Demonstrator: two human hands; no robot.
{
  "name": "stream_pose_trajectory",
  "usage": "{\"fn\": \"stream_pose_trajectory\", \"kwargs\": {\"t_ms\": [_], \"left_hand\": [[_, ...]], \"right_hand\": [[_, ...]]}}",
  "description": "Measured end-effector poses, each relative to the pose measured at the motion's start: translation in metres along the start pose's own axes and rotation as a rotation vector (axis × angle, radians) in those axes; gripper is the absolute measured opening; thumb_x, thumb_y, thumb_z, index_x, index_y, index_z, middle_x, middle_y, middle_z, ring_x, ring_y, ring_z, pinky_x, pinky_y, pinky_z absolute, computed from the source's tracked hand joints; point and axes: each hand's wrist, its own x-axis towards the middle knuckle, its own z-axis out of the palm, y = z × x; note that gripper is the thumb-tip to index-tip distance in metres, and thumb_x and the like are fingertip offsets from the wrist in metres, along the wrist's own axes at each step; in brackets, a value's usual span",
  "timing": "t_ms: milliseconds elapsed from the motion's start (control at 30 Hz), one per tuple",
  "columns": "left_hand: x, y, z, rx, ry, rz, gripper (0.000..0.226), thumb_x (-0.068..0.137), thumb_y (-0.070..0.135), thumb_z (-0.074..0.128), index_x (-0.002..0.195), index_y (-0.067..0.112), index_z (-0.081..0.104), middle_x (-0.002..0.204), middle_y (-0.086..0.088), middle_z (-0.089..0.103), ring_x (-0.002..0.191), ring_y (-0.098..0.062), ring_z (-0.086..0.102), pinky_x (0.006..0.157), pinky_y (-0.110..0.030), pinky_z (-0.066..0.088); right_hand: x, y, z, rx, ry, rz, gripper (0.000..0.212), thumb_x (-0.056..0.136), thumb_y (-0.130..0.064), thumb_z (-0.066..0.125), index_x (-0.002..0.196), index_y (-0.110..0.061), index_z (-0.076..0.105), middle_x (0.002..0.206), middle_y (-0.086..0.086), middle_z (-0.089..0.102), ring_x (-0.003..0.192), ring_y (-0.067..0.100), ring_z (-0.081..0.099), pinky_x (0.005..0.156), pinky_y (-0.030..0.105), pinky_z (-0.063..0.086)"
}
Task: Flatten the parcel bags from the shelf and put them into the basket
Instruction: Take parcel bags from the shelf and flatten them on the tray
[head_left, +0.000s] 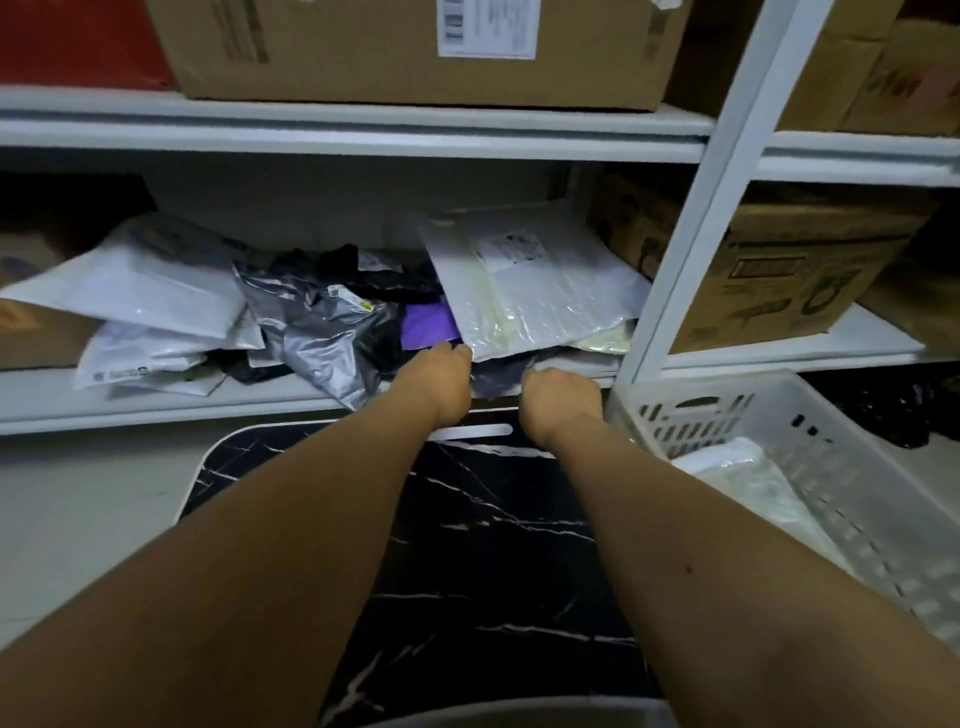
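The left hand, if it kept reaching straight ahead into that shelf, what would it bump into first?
Most likely the purple bag, just beyond the left hand, whose knuckles are already at the edge of the large white bag beside it. Depth is hard to judge from this one view.

Nothing reads clearly: the white label (487, 26) on the box (415, 49) at 12 o'clock shows only blurred barcode and print.

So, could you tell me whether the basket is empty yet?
Not empty: the basket already holds a whitish bag lying flat inside.
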Motion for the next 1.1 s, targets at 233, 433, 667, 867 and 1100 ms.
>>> {"fn": "stream_pose_trajectory", "kwargs": {"t_ms": [233,433,667,867,1100], "left_hand": [[0.028,-0.050,0.025,-0.110,-0.013,-0.084,0.032,0.094,0.012,0.047,0.124,0.001,0.048,0.127,-0.021,0.048,0.115,-0.037,0.050,0.093,-0.038,0.040],[0.039,-0.067,0.042,-0.155,-0.009,-0.103,0.029,0.095,0.010,0.046,0.122,0.002,0.049,0.126,-0.020,0.048,0.113,-0.036,0.051,0.091,-0.038,0.041],[0.027,-0.069,0.028,-0.205,0.015,-0.138,0.028,0.094,0.008,0.044,0.121,0.002,0.052,0.122,-0.020,0.052,0.109,-0.034,0.053,0.086,-0.033,0.040],[-0.003,-0.039,-0.010,-0.298,0.048,-0.175,0.029,0.101,0.013,0.035,0.119,-0.004,0.050,0.118,-0.024,0.059,0.110,-0.036,0.053,0.084,-0.034,0.038],[-0.045,0.008,-0.046,-0.663,-0.010,-0.294,0.063,0.103,0.046,0.017,0.127,-0.002,0.050,0.128,-0.022,0.055,0.116,-0.036,0.053,0.100,-0.036,0.039]], "right_hand": [[0.062,-0.047,0.032,0.087,0.164,0.069,0.042,0.093,-0.017,0.054,0.131,-0.010,0.039,0.126,0.012,0.045,0.105,0.031,0.058,0.076,0.038,0.047],[0.092,-0.059,0.043,0.059,0.242,0.158,0.042,0.090,-0.011,0.055,0.129,-0.009,0.038,0.130,0.015,0.038,0.085,0.027,0.065,0.059,0.031,0.037],[0.075,-0.056,0.016,0.084,0.293,0.127,0.031,0.088,0.004,0.051,0.117,-0.005,0.047,0.119,0.013,0.047,0.084,0.031,0.066,0.060,0.032,0.037],[0.034,-0.046,-0.013,0.065,0.451,0.113,0.024,0.094,0.001,0.040,0.117,-0.005,0.043,0.111,0.012,0.055,0.085,0.033,0.067,0.059,0.034,0.035],[-0.036,-0.029,-0.043,-0.037,0.659,0.092,0.022,0.069,-0.003,0.071,0.083,-0.009,0.055,0.064,0.005,0.059,0.047,0.024,0.060,0.044,0.025,0.028]]}}
